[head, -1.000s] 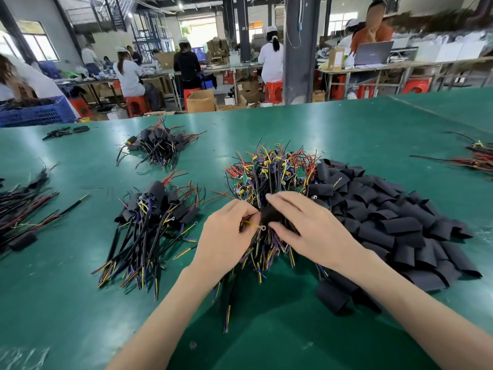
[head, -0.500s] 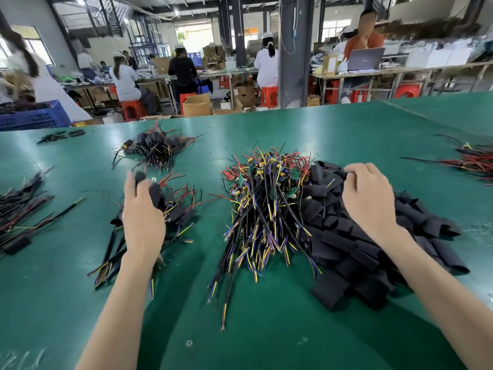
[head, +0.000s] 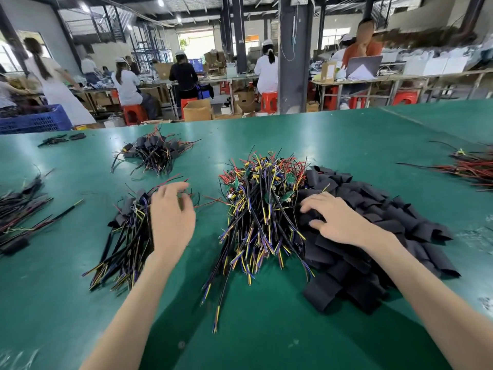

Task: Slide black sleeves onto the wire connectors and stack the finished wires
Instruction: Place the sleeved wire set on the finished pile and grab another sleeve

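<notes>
A heap of bare wires [head: 262,206] with yellow, blue and red ends lies in the middle of the green table [head: 266,329]. Right of it is a big pile of flat black sleeves [head: 373,231]. Left of it lies the stack of sleeved wires [head: 125,236]. My left hand [head: 172,217] hovers over that stack's right side, fingers spread and holding nothing. My right hand [head: 336,217] rests on the left part of the sleeve pile, fingers reaching into the sleeves; whether it pinches one is hidden.
Another sleeved bundle [head: 156,153] lies farther back left, more wires [head: 18,209] at the left edge and red wires [head: 472,166] at the far right. A blue crate [head: 34,121] stands past the table's back left. People work at benches behind.
My left hand let go of the sleeved wire on the left stack and is lifting back, fingers spread. My right hand shifted nearer and left across the sleeve pile.
</notes>
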Tool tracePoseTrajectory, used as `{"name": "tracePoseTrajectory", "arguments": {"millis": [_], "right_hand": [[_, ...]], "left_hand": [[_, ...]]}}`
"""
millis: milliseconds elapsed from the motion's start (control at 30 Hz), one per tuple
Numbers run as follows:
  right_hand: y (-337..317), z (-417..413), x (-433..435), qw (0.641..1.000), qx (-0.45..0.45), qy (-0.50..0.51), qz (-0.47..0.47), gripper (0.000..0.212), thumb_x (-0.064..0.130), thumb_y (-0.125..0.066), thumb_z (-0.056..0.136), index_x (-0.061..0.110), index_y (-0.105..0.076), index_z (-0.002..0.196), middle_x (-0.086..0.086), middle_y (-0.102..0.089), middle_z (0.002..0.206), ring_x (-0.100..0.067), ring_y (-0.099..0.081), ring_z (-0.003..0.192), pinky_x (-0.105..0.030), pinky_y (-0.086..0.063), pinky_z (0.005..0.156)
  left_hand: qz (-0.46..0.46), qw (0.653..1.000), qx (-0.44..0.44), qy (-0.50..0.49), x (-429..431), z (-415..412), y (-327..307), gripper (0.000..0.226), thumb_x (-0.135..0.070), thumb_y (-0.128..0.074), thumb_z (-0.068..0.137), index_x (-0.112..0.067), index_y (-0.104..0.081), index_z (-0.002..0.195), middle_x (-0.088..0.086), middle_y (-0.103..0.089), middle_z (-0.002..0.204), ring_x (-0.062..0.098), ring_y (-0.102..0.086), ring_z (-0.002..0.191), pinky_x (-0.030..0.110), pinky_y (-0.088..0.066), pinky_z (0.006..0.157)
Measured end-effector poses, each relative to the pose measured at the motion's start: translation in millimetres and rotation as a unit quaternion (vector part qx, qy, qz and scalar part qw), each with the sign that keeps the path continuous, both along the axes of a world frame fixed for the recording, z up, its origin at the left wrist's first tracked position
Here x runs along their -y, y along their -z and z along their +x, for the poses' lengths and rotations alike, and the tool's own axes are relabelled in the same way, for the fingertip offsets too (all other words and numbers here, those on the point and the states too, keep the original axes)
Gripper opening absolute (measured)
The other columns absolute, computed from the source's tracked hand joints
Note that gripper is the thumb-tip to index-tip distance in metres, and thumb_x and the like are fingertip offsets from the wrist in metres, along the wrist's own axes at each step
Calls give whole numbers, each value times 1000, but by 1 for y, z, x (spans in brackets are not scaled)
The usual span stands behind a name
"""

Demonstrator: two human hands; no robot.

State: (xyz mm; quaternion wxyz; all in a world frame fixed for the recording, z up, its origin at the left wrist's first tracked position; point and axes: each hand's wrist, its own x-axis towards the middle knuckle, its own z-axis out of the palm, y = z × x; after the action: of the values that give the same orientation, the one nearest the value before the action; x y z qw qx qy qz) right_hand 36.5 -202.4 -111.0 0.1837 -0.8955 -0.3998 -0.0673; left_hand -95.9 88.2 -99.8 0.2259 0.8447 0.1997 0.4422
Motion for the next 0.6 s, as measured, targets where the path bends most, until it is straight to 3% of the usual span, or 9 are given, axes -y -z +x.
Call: {"name": "tracePoseTrajectory", "arguments": {"millis": [100,167,300,400,533,600], "right_hand": [[-4,3,2,999,-33,-3,-22,30,23,-68,84,19,-60,112,6,-56,114,-13,-42,106,-34,-33,95],[-6,4,3,998,-52,-3,-46,42,33,-65,87,17,-57,125,3,-54,118,-17,-43,111,-37,-32,100],[-6,3,2,993,-54,9,-102,51,39,-56,91,20,-47,138,-2,-47,123,-21,-36,118,-36,-29,102],[-7,2,4,995,-32,25,-88,49,37,-59,89,22,-49,135,-2,-46,117,-20,-35,114,-37,-30,100],[-10,0,7,995,-2,65,-74,47,36,-60,88,23,-50,132,0,-43,117,-21,-33,118,-36,-29,99],[-12,-2,8,993,16,89,-72,45,37,-59,89,23,-50,131,-1,-43,120,-21,-33,119,-36,-29,97]], "left_hand": [[-177,978,-31,104,20,24,-11,12,-10,-56,90,-13,-66,94,4,-69,96,21,-60,89,29,-42,88],[-273,948,-85,139,27,44,-21,16,-19,-54,92,-19,-63,79,3,-70,89,18,-60,77,32,-46,82],[-320,916,-189,153,35,73,-33,25,-32,-63,86,-9,-59,76,11,-65,80,20,-53,67,25,-36,58],[-385,891,-181,157,37,80,-41,17,-19,-71,80,-8,-60,76,6,-61,69,14,-53,52,13,-35,41],[-495,840,-107,196,41,75,-56,8,-7,-59,84,-7,-56,77,6,-55,62,8,-51,40,17,-45,46],[-531,813,-58,233,45,70,-67,10,-6,-51,90,-6,-52,81,6,-55,61,12,-57,46,21,-48,48]]}}
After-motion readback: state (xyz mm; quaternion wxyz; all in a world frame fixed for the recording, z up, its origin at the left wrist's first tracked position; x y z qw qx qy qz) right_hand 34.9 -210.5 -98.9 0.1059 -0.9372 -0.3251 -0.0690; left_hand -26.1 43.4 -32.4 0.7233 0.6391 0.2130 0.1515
